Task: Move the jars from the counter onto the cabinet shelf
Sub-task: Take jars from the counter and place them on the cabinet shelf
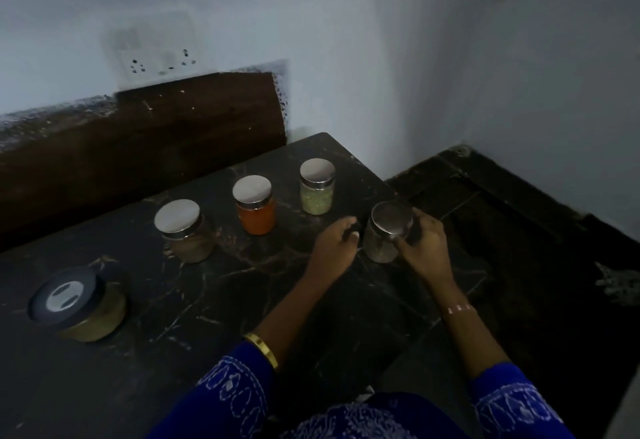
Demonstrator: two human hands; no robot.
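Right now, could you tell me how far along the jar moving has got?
Nothing looks shelved yet; no cabinet shelf is in view. In hand: the right hand grips the jar nearest the counter edge, the left hand beside it. Left: the green jar, orange jar, brown jar and black-lidded jar.

Home kitchen. Evidence: dark marble tabletop [214, 293] at frame centre carrying lidded spice jars [255, 204]; wall socket [157, 59] upper left; plain painted walls [346, 40].
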